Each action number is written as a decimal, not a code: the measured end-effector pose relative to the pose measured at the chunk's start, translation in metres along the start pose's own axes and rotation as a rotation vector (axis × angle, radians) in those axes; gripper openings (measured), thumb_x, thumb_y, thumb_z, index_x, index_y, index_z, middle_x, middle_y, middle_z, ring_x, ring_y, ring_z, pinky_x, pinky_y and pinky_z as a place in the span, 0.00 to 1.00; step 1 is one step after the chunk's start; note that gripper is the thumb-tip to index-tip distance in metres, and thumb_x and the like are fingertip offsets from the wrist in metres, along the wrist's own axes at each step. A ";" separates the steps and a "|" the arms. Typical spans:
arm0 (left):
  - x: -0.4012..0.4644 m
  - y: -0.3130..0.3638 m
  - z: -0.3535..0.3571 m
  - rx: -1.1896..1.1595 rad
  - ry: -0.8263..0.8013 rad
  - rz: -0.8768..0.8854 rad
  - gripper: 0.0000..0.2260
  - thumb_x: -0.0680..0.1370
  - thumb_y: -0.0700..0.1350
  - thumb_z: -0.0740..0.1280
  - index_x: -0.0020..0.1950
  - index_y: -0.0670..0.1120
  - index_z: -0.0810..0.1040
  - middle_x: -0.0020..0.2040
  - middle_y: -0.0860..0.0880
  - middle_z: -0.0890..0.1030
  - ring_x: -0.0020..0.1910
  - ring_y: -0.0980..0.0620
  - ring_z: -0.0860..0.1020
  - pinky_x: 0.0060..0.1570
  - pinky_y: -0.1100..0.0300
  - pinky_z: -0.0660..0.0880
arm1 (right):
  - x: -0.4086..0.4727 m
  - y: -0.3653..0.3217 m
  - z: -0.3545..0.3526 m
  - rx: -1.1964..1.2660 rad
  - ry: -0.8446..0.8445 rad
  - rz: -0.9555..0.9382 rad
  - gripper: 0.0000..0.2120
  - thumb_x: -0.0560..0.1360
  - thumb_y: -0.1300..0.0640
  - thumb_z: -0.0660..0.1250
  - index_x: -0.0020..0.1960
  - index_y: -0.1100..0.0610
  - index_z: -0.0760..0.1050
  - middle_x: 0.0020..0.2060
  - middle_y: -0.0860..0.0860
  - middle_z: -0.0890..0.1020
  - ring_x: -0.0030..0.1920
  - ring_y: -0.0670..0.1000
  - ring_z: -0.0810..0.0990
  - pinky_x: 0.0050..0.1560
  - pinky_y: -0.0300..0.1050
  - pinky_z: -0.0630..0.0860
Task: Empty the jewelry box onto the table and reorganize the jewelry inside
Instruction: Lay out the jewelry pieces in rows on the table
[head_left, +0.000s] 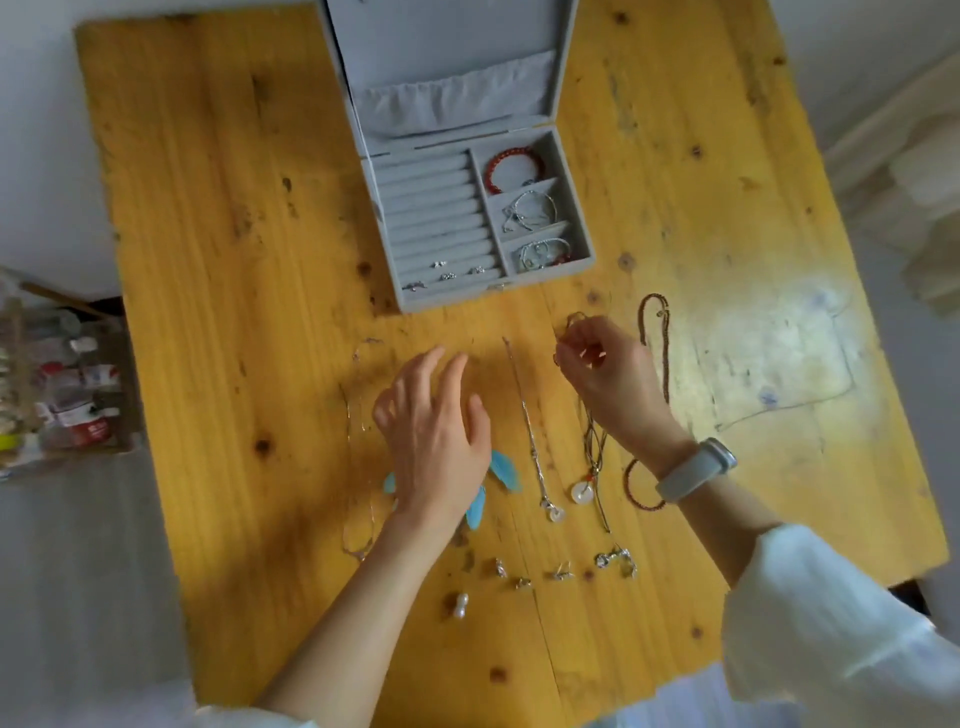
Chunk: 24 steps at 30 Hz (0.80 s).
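An open grey jewelry box (395, 249) stands on the wooden table (234, 218). Its right compartments hold a red bead bracelet (514, 165) and silver bangles (530, 210); small rings (447, 274) sit in its ring rolls. My right hand (608, 374) pinches the top of a cord necklace with a white disc pendant (581, 491). My left hand (436, 431) hovers with fingers spread over turquoise feather earrings (505, 470). A silver chain necklace (530, 431) lies between my hands. A thin chain (356, 452) lies left of my left hand.
A brown bead strand (655, 332) lies right of my right hand. Small silver earrings (561, 571) and a pearl (460, 605) lie near the front edge. A cluttered crate of bottles (62, 384) stands off the table's left side.
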<state>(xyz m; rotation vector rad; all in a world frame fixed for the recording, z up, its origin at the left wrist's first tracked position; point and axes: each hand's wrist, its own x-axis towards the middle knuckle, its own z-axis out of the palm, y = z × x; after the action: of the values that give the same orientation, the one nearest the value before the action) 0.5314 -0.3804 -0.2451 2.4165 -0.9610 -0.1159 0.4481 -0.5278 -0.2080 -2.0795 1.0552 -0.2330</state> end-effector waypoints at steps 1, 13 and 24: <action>-0.017 0.009 0.002 -0.009 -0.037 0.014 0.16 0.74 0.47 0.59 0.60 0.46 0.76 0.61 0.46 0.75 0.58 0.47 0.70 0.54 0.49 0.63 | -0.019 0.012 -0.007 -0.012 -0.005 0.030 0.03 0.74 0.62 0.65 0.46 0.55 0.73 0.39 0.49 0.77 0.39 0.48 0.73 0.38 0.30 0.68; -0.132 0.046 0.024 0.231 -0.404 0.052 0.20 0.71 0.46 0.67 0.63 0.45 0.74 0.68 0.44 0.71 0.67 0.47 0.66 0.57 0.46 0.61 | -0.169 0.115 -0.043 -0.220 0.009 0.206 0.03 0.73 0.64 0.66 0.46 0.59 0.75 0.40 0.49 0.74 0.42 0.53 0.72 0.42 0.40 0.64; -0.129 0.046 0.024 0.236 -0.303 0.077 0.16 0.71 0.42 0.71 0.58 0.44 0.78 0.63 0.44 0.76 0.63 0.46 0.71 0.55 0.50 0.57 | -0.179 0.128 -0.034 -0.269 -0.026 0.135 0.10 0.73 0.58 0.67 0.54 0.60 0.75 0.49 0.57 0.75 0.48 0.56 0.73 0.41 0.48 0.73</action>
<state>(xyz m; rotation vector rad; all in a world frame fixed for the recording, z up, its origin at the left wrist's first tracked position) 0.4006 -0.3338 -0.2566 2.6211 -1.2636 -0.3679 0.2402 -0.4582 -0.2455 -2.2287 1.2627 0.0051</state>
